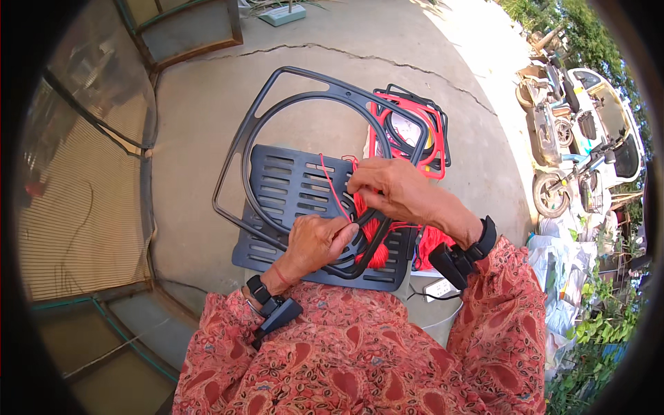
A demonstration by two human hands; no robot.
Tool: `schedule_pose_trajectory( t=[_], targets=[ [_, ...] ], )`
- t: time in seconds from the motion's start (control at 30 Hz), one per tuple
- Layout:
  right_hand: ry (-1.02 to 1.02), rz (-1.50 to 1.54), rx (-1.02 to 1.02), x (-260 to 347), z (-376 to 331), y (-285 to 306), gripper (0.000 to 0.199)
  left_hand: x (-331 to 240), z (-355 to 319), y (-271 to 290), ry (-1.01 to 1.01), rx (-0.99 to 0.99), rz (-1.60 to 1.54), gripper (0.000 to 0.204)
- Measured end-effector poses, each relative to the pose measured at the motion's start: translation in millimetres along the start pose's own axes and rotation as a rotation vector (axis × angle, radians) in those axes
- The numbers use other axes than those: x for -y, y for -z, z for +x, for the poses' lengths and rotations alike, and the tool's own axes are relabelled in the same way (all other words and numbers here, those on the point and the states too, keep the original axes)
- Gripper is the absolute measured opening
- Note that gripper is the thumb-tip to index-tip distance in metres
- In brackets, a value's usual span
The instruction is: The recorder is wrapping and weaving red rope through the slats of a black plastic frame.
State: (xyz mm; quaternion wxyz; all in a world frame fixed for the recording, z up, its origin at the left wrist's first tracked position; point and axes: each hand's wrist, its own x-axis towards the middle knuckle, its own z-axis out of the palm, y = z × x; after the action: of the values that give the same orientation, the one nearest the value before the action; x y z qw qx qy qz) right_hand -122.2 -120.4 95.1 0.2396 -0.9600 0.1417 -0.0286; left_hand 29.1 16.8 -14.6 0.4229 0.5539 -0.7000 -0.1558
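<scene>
My left hand (pixel 315 242) is closed on the lower edge of a dark grey plastic frame (pixel 337 91), its thumb and index finger pinching a thin red cord (pixel 328 174) against the rim. The frame has a round ring inside a squarish outline and is tilted up. My right hand (pixel 404 190) is closed at the frame's right side, fingertips pinched together around red cord. A loose red skein (pixel 375 250) hangs below it. Beneath lies a dark slatted plastic panel (pixel 294 183), close to my lap. The exact grip of the right fingertips is partly hidden.
Past my right hand sits a stack of red and black frames (pixel 432 111). More red cord (pixel 434 243) lies near my right wrist, beside a white power strip (pixel 440 288). A mesh-panelled wall (pixel 83 228) stands left; parked two-wheelers (pixel 553 187) are far right.
</scene>
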Motion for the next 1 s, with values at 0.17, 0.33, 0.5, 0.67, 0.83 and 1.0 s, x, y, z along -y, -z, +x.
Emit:
schedule_pose_trajectory(
  t=[0.17,0.33,0.5,0.67,0.83,1.0],
  targets=[
    [-0.206,0.061,-0.165,19.3,-59.3,-4.2,0.009,-4.6,3.6,6.0,0.030,0.056,-0.017,0.025],
    [-0.503,0.149,-0.101,29.7,-105.8,-56.5,0.012,-11.6,5.9,8.1,0.049,0.061,-0.092,0.023],
    [-0.766,0.890,-0.157,36.6,-103.8,-95.6,0.025,-8.2,5.8,3.0,0.093,0.106,-0.054,0.024],
    [-0.656,1.504,-0.197,46.6,-100.7,-107.1,0.036,-9.3,12.4,4.8,0.146,0.126,-0.033,0.024],
    [-0.750,0.817,-0.165,37.2,-106.9,-94.8,0.028,-3.1,8.9,2.1,0.161,0.143,-0.021,0.030],
    [-0.241,0.020,-0.418,46.4,-83.5,-79.1,0.028,0.2,16.3,4.1,0.188,0.195,0.017,0.031]
  ],
)
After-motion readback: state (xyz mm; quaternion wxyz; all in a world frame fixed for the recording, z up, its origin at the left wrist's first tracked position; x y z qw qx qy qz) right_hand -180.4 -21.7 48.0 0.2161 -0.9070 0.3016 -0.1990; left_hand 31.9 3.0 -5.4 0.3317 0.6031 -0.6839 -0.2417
